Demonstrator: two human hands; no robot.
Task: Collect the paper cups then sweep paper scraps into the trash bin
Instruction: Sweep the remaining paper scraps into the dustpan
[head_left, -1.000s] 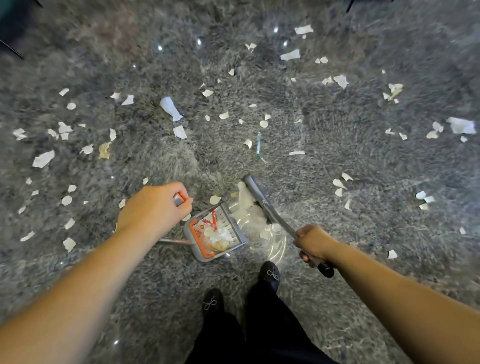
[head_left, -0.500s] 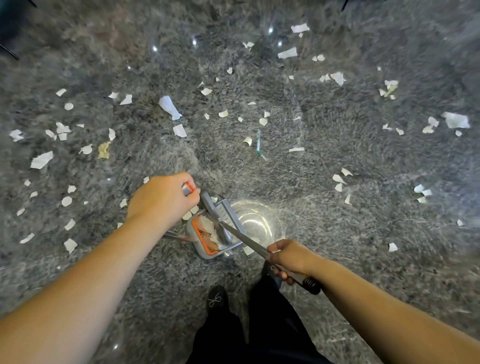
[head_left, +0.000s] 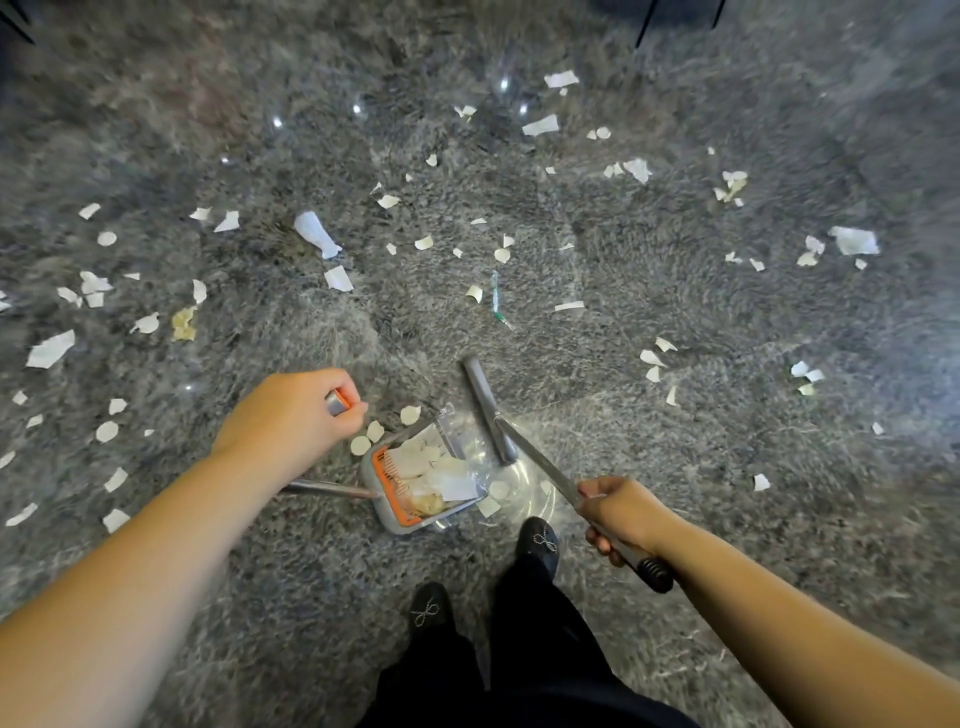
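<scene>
Scraps of paper (head_left: 447, 475) fill the grey dustpan (head_left: 395, 512) on the floor (head_left: 675, 467) just ahead of your shoes, and many more lie scattered around it. Your left hand (head_left: 291, 421) grips the dustpan's handle top; your right hand (head_left: 623, 512) curls round the broom shaft (head_left: 545, 470), its head (head_left: 488, 410) just beside the pan's mouth.

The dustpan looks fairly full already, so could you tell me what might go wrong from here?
The dustpan is piled with scraps, so another push from the broom head may spill some past its lip. Three scraps lie behind the pan beside the left hand, outside the broom's path, so they could be missed.
</scene>
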